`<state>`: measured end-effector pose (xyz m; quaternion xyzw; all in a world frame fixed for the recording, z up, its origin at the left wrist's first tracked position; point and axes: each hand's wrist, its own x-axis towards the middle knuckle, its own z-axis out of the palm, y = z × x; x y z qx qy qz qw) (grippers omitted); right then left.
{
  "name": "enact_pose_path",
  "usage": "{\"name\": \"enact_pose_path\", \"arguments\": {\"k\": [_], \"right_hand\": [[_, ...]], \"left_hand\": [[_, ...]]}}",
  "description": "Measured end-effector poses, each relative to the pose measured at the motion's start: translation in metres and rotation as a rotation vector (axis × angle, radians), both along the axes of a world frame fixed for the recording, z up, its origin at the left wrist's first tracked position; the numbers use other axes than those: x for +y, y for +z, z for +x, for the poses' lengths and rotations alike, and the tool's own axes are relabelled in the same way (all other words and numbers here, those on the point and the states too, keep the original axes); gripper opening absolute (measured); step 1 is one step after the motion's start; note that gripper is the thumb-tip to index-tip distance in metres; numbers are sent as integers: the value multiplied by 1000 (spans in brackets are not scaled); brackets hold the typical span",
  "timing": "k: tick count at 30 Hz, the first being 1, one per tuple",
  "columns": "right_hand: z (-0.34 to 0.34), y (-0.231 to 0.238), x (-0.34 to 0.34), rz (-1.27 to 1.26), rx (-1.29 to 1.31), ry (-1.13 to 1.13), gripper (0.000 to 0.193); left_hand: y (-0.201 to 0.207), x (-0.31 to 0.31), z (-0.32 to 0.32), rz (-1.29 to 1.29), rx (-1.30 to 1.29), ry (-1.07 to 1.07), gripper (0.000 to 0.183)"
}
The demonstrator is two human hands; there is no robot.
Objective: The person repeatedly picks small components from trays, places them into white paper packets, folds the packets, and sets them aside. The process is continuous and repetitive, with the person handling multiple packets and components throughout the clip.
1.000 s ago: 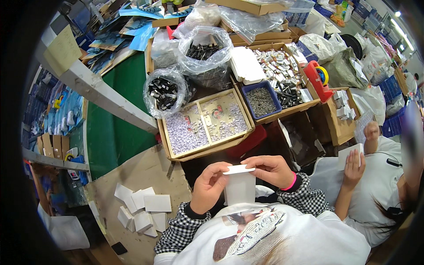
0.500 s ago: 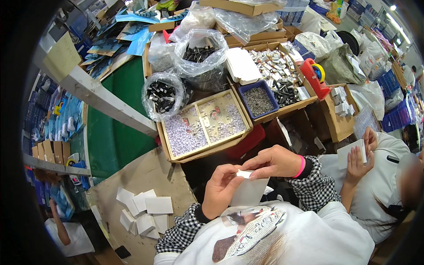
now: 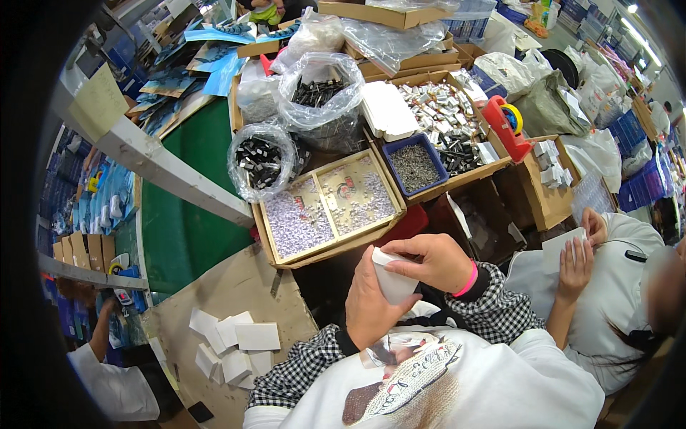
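Observation:
Both of my hands hold a small white cardboard box [image 3: 394,282] close to my chest. My left hand [image 3: 370,304] wraps it from below and the left. My right hand [image 3: 431,261] pinches its upper edge with the fingertips, a pink band on the wrist. Just beyond the hands sits a shallow cardboard tray [image 3: 329,203] with two compartments of tiny pale parts.
Flat white boxes [image 3: 232,345] lie in a pile on brown cardboard at my lower left. Clear bags of dark parts [image 3: 259,159], a blue bin [image 3: 415,164], a red tape dispenser [image 3: 506,123] crowd the bench. A person at right holds a white card [image 3: 564,247]; another person's sleeve [image 3: 107,379] is at lower left.
The white piece, held flat between my fingertips a second ago, now sits deeper in my left hand as a box shape, and my right hand has shifted onto its top edge.

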<state>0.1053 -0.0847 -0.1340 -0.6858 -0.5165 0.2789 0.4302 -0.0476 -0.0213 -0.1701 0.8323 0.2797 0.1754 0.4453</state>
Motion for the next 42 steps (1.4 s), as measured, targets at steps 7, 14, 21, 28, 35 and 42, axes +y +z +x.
{"name": "enact_pose_path", "arguments": {"k": [7,14,21,28,35,42], "right_hand": [[-4,2,-7,-50,-35,-48,22],[-8,1,-9,14,-99,-69,21],[-6,2,-5,28,-167,2,24],[9,-1,-1,13,-158,273,37],[-5,-18,-12,-78,354,11,34],[-11,-20,-24,15,333,8,30]], "left_hand": [[1,-5,-2,64,18,88,90],[0,-7,-3,90,32,105,88],[-4,-9,-1,127,6,164,94],[-17,-10,-6,-432,-315,166,77],[-27,5,-30,-622,-561,10,49],[-19,5,-35,-723,-471,-5,42]]}}
